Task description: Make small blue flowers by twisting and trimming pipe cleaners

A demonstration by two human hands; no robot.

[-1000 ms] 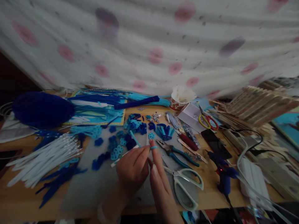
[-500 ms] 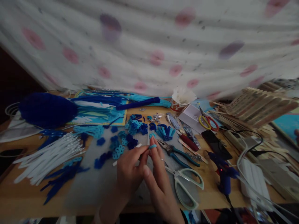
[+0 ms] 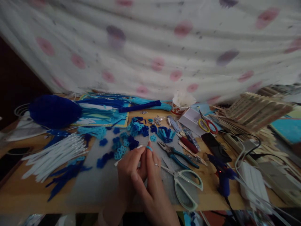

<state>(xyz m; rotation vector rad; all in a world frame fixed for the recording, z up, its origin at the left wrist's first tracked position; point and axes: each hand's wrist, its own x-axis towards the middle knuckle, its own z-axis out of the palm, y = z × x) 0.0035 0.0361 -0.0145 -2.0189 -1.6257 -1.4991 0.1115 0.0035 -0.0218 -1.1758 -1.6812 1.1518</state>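
Observation:
Both hands meet over the grey mat (image 3: pixel 89 185) at the table's front. My left hand (image 3: pixel 131 166) is closed, its fingertips against a small light blue loop (image 3: pixel 149 148). My right hand (image 3: pixel 150 175), with a ring on one finger, has its fingers together and pinches the same loop. Part of what lies between the palms is hidden. Beyond the fingertips lies a light blue flower (image 3: pixel 153 138). Blue fuzzy flowers (image 3: pixel 135 128) are grouped to the left, and pale green-handled scissors (image 3: pixel 188 188) lie open just right of my right hand.
Dark teal pliers (image 3: pixel 181 157), a blue glue gun (image 3: pixel 222 175), a black phone (image 3: pixel 215 147) and a white box (image 3: pixel 191 121) are on the right. White stems (image 3: pixel 56 155) lie left. A paper cup (image 3: pixel 180 106) stands at the back before a hanging curtain (image 3: pixel 150 47).
The view has shifted slightly. Both hands have drawn closer together, and the right hand has moved a little left, with the light blue loop still between the fingertips.

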